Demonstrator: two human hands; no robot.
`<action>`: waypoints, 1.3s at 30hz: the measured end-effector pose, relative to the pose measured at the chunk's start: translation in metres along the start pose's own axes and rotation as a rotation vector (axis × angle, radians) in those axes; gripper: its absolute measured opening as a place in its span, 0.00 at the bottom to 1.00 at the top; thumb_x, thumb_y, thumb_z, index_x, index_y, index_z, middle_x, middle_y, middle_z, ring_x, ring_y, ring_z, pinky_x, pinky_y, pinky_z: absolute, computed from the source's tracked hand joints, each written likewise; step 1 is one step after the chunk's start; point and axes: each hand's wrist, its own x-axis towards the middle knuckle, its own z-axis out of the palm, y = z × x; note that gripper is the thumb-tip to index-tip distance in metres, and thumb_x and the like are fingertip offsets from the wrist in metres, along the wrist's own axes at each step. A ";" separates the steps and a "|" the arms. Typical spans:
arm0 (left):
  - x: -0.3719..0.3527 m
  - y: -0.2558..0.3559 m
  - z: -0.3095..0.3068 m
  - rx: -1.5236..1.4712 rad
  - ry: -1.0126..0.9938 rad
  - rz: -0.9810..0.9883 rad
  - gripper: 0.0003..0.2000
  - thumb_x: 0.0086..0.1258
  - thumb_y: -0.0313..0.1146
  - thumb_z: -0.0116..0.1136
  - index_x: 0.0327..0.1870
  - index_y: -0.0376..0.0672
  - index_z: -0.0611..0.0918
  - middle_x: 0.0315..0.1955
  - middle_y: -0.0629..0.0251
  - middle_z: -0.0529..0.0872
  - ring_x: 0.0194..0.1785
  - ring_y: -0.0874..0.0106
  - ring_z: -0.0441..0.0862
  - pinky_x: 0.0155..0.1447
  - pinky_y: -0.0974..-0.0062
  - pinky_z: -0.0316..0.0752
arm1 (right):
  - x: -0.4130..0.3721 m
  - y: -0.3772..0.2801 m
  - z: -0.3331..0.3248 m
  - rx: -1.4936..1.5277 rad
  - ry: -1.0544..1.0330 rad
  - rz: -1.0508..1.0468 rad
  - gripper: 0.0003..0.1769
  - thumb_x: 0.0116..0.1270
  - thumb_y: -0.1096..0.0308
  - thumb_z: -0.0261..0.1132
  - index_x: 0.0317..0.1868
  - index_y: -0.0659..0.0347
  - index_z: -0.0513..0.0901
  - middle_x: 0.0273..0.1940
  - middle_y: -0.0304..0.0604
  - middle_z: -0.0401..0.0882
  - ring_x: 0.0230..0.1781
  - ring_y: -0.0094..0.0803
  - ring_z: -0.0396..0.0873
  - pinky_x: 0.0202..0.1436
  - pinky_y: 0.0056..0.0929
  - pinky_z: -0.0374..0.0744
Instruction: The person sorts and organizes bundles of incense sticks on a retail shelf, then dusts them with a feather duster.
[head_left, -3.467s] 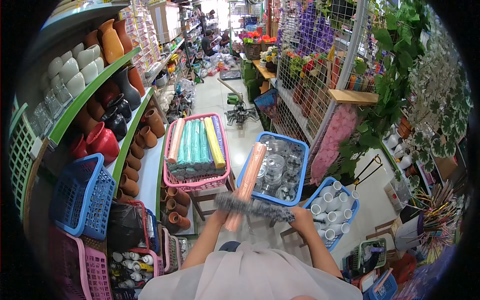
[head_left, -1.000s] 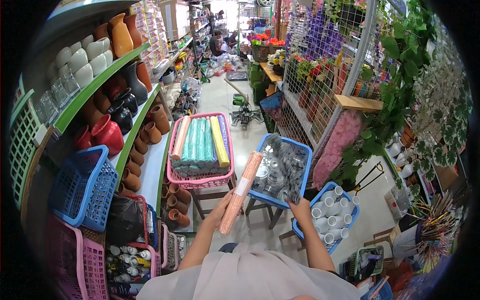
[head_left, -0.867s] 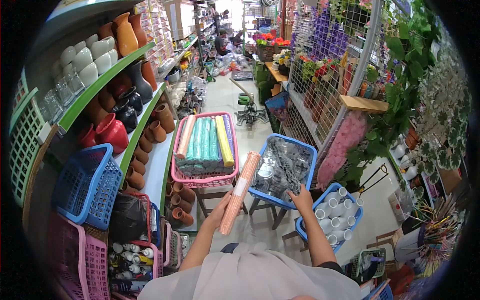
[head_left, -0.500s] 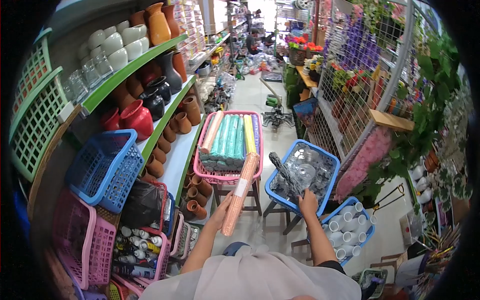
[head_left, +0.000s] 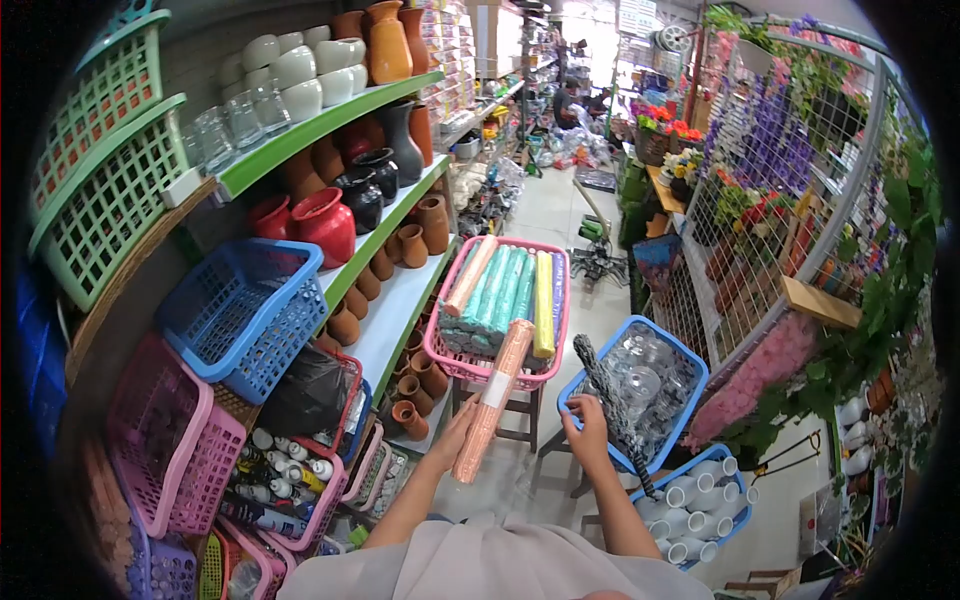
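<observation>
My left hand (head_left: 455,438) is closed round the lower part of a long orange-copper patterned roll (head_left: 505,385) with a white label. The roll tilts up and away, its far end in front of a pink basket (head_left: 497,368) of rolls. My right hand (head_left: 586,418) is empty, its fingers a little bent and apart, at the near left rim of a blue basket (head_left: 690,400). Across that basket's left side lies a dark grey, shaggy rope-like piece (head_left: 608,395), just right of my hand. Clear plastic-looking pieces (head_left: 650,365) fill the basket.
Shelves on my left carry red pots (head_left: 325,228), brown clay pots (head_left: 430,225) and white bowls (head_left: 295,68). White vases (head_left: 690,510) stand in another blue basket at lower right. A wire rack (head_left: 770,200) with flowers lines the right side. A person (head_left: 567,105) sits far down the aisle.
My right hand has let go of the grey shaggy piece and moved left of it. That piece now lies along the basket's left side. The view has turned left.
</observation>
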 end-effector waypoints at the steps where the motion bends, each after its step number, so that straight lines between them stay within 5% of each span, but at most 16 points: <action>1: -0.004 0.002 -0.003 0.047 0.016 0.025 0.26 0.78 0.50 0.38 0.71 0.47 0.58 0.43 0.60 0.80 0.40 0.75 0.80 0.42 0.78 0.78 | 0.000 -0.015 0.005 0.009 -0.012 -0.015 0.13 0.58 0.75 0.66 0.44 0.62 0.76 0.44 0.45 0.75 0.36 0.35 0.79 0.41 0.30 0.77; 6: -0.036 0.032 -0.020 0.117 0.010 0.158 0.35 0.70 0.46 0.57 0.73 0.48 0.55 0.56 0.62 0.74 0.49 0.72 0.80 0.50 0.75 0.78 | -0.001 -0.065 0.040 0.227 -0.280 -0.047 0.15 0.61 0.71 0.67 0.47 0.62 0.76 0.45 0.44 0.76 0.37 0.30 0.80 0.38 0.26 0.76; 9: -0.064 0.047 -0.031 0.080 0.059 0.314 0.35 0.73 0.44 0.54 0.75 0.47 0.52 0.56 0.62 0.75 0.51 0.74 0.78 0.55 0.76 0.73 | -0.006 -0.107 0.062 0.389 -0.528 -0.042 0.20 0.62 0.67 0.68 0.53 0.63 0.74 0.49 0.45 0.77 0.40 0.30 0.81 0.42 0.27 0.77; 11: -0.084 0.059 -0.041 0.150 0.081 0.473 0.36 0.73 0.44 0.54 0.75 0.42 0.49 0.69 0.59 0.61 0.65 0.68 0.68 0.67 0.70 0.64 | -0.013 -0.138 0.075 0.459 -0.740 -0.095 0.27 0.62 0.65 0.69 0.59 0.60 0.70 0.50 0.47 0.77 0.44 0.33 0.80 0.49 0.30 0.78; 13: -0.114 0.071 -0.046 0.233 0.159 0.556 0.37 0.72 0.44 0.54 0.75 0.40 0.48 0.71 0.59 0.56 0.69 0.68 0.63 0.70 0.69 0.60 | -0.022 -0.161 0.094 0.505 -0.878 -0.138 0.33 0.61 0.63 0.70 0.63 0.61 0.65 0.51 0.49 0.77 0.48 0.34 0.80 0.51 0.32 0.77; 16: -0.164 0.089 -0.056 0.264 0.160 0.560 0.36 0.70 0.45 0.57 0.72 0.42 0.54 0.61 0.58 0.70 0.64 0.67 0.70 0.68 0.66 0.64 | -0.039 -0.207 0.115 0.588 -0.978 -0.272 0.40 0.60 0.63 0.71 0.66 0.62 0.58 0.54 0.50 0.74 0.49 0.34 0.78 0.53 0.33 0.77; 21: -0.254 0.106 -0.068 0.288 0.275 0.624 0.30 0.72 0.43 0.56 0.69 0.42 0.59 0.59 0.61 0.73 0.63 0.70 0.70 0.67 0.68 0.65 | -0.090 -0.276 0.144 0.627 -0.947 -0.404 0.41 0.57 0.65 0.73 0.65 0.63 0.58 0.53 0.48 0.71 0.55 0.34 0.73 0.58 0.33 0.71; 25: -0.325 0.116 -0.068 0.407 0.449 0.648 0.32 0.74 0.37 0.52 0.73 0.39 0.51 0.60 0.57 0.70 0.63 0.70 0.69 0.66 0.70 0.66 | -0.128 -0.310 0.162 0.690 -0.897 -0.463 0.41 0.55 0.65 0.74 0.63 0.64 0.60 0.53 0.53 0.74 0.54 0.37 0.75 0.58 0.33 0.71; 30: -0.444 0.143 -0.054 0.314 0.490 0.606 0.36 0.75 0.35 0.49 0.76 0.46 0.41 0.74 0.59 0.48 0.67 0.68 0.67 0.65 0.70 0.68 | -0.150 -0.361 0.165 0.664 -0.809 -0.583 0.36 0.50 0.71 0.75 0.59 0.68 0.69 0.50 0.49 0.76 0.51 0.35 0.76 0.56 0.33 0.73; 33: -0.528 0.169 -0.026 0.516 0.569 0.627 0.31 0.75 0.32 0.48 0.75 0.44 0.50 0.71 0.57 0.61 0.64 0.67 0.72 0.63 0.70 0.69 | -0.166 -0.398 0.162 0.662 -0.844 -0.573 0.34 0.50 0.72 0.74 0.58 0.67 0.71 0.49 0.50 0.77 0.50 0.34 0.76 0.55 0.31 0.74; 35: -0.577 0.177 -0.016 0.541 0.663 0.718 0.24 0.72 0.29 0.50 0.69 0.39 0.66 0.61 0.58 0.75 0.59 0.70 0.75 0.61 0.73 0.70 | -0.179 -0.430 0.155 0.673 -0.852 -0.530 0.30 0.51 0.71 0.72 0.56 0.66 0.74 0.42 0.48 0.80 0.45 0.35 0.79 0.50 0.32 0.76; 38: -0.627 0.192 -0.026 0.873 0.967 0.849 0.19 0.70 0.27 0.52 0.62 0.38 0.73 0.56 0.58 0.79 0.57 0.66 0.77 0.61 0.70 0.70 | -0.191 -0.463 0.172 0.579 -0.642 -0.722 0.27 0.49 0.68 0.72 0.52 0.64 0.78 0.37 0.53 0.79 0.35 0.43 0.77 0.39 0.36 0.76; 39: -0.641 0.204 -0.027 1.206 1.238 0.825 0.18 0.68 0.28 0.53 0.59 0.39 0.75 0.55 0.58 0.79 0.59 0.63 0.76 0.62 0.67 0.68 | -0.195 -0.476 0.180 0.638 -0.676 -0.682 0.26 0.49 0.68 0.72 0.51 0.65 0.79 0.37 0.52 0.79 0.36 0.43 0.77 0.40 0.36 0.76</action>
